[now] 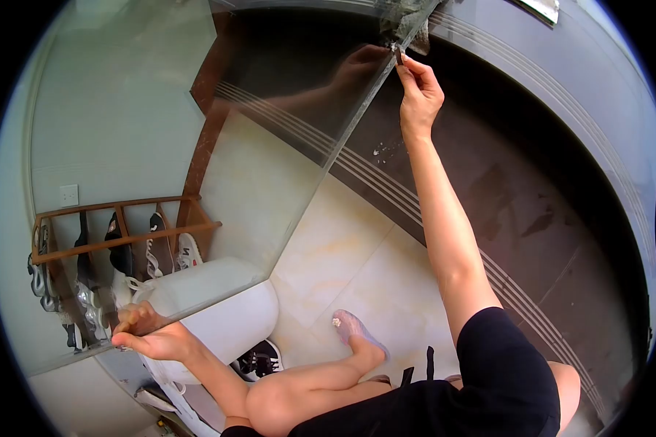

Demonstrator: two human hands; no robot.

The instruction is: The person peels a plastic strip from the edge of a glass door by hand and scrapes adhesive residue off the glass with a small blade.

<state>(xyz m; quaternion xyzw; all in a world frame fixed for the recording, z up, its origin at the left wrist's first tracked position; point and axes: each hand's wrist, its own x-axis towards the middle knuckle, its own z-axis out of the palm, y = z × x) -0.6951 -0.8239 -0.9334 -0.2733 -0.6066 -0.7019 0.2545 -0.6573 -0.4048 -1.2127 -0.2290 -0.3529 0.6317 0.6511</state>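
Observation:
A large clear glass panel (270, 182) spans the left side of the view, its long edge running diagonally. At the top, my right hand (420, 91) is closed in a pinch on a small dark piece (399, 57), held against the glass edge; its exact kind is unclear. White crumbs cling to the edge beside my fingertips. My left hand (157, 339) is at the lower left by the panel's bottom edge, thumb stretched out and fingers apart. It appears to hold nothing, and its reflection partly confuses the fingertips.
A brown shoe rack (124, 237) with several shoes shows in the glass at left, near a white rounded object (226, 320). A dark threshold (532, 211) with pale stripes crosses the tiled floor (350, 255). White bits lie on it. A black-and-white shoe (261, 362) sits near my leg.

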